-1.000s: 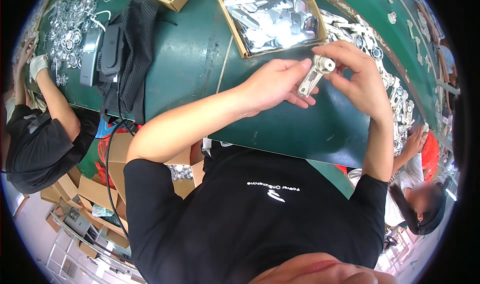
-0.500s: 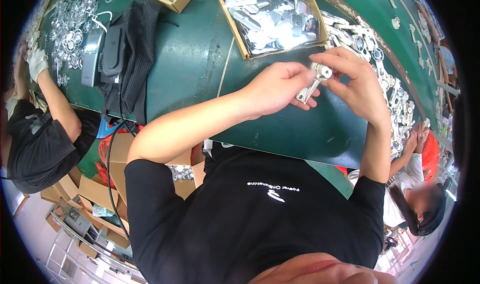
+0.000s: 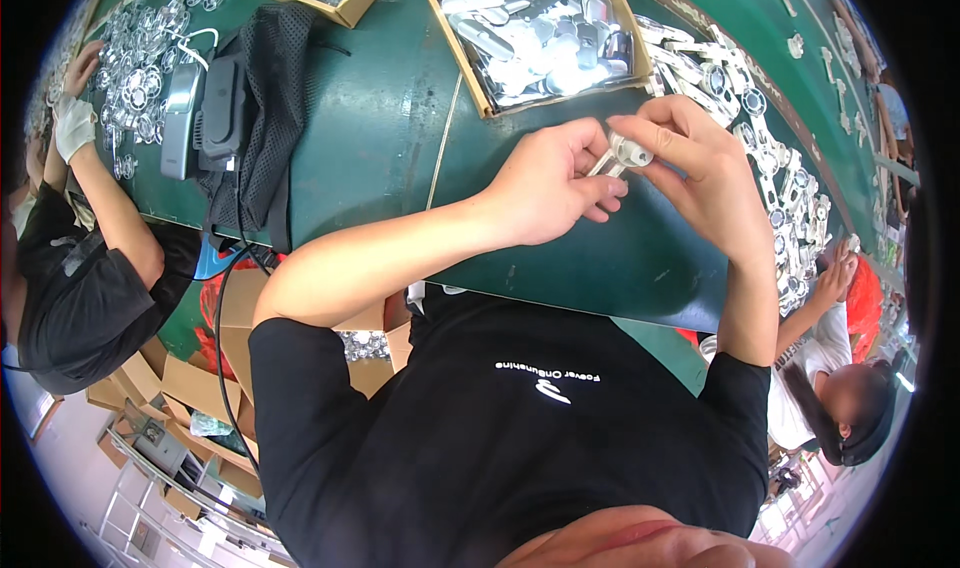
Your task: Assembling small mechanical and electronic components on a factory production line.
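Note:
Above the green table, both hands hold one small whitish part with a round head and a straight arm. My left hand closes thumb and fingers round the straight arm. At the round head, my right hand pinches with thumb and forefinger. The fingers cover part of the piece, and its exact kind is unclear. Just beyond the hands stands a cardboard box filled with shiny oblong and round metal plates. To the right of my right hand lies a long heap of similar whitish parts with round ends.
A black mesh bag, a black device and a grey power bank with cables lie left. Beyond them spread clear round plastic pieces. A co-worker's gloved hand reaches there. Another person sits right.
Both hands have shifted slightly left, and the held part has turned, its arm now between my left fingers. The left co-worker's hand has moved farther out toward the clear pieces.

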{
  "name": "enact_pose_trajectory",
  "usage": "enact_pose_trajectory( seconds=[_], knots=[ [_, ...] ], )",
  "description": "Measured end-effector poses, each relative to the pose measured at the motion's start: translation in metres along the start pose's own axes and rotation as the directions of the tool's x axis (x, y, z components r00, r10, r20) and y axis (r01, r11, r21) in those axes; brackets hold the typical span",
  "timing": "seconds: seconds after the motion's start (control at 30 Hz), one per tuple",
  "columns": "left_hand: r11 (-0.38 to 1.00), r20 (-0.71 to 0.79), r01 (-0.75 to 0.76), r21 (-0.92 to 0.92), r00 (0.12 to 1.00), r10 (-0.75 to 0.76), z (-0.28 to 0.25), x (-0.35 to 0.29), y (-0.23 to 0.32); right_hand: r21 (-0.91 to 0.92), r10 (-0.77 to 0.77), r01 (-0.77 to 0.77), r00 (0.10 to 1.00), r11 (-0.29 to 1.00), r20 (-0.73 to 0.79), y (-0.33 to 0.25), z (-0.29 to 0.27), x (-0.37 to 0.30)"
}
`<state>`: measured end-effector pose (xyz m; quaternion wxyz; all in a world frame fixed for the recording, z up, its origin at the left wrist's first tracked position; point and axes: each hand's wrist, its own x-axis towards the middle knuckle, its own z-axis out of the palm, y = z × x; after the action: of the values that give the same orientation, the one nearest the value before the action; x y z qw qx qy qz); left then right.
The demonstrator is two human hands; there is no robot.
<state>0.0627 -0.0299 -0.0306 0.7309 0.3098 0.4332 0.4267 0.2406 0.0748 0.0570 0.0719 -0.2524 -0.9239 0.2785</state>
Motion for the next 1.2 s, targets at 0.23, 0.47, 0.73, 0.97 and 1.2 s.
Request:
enact_pose_trajectory(
  seconds=[0.23, 0.47, 0.73, 0.97, 1.2],
  knots=[
    [0.995, -0.038, -0.077, 0.063, 0.996, 0.079, 0.002, 0.000, -0.003, -0.054, -0.033, 0.032, 0.999, 0.998, -0.012, -0.006, -0.002, -0.001],
    [0.990, -0.066, -0.094, 0.102, 0.993, 0.101, 0.001, -0.001, -0.004, -0.089, -0.039, 0.036, 0.999, 0.995, -0.034, -0.010, 0.000, -0.001],
    [0.730, -0.050, -0.345, 0.589, 0.887, 0.459, -0.004, -0.005, 0.002, -0.128, -0.017, 0.004, 0.995, 0.992, -0.102, -0.007, -0.006, -0.006],
    [0.671, -0.017, -0.360, 0.648, 0.874, 0.486, -0.004, -0.010, 0.012, -0.131, -0.036, 0.021, 0.993, 0.991, -0.110, -0.012, -0.006, -0.014],
    [0.600, 0.032, -0.411, 0.687, 0.841, 0.539, -0.004, -0.009, 0.002, -0.171, -0.065, 0.035, 0.983, 0.985, -0.174, -0.015, 0.011, -0.028]
  ],
)
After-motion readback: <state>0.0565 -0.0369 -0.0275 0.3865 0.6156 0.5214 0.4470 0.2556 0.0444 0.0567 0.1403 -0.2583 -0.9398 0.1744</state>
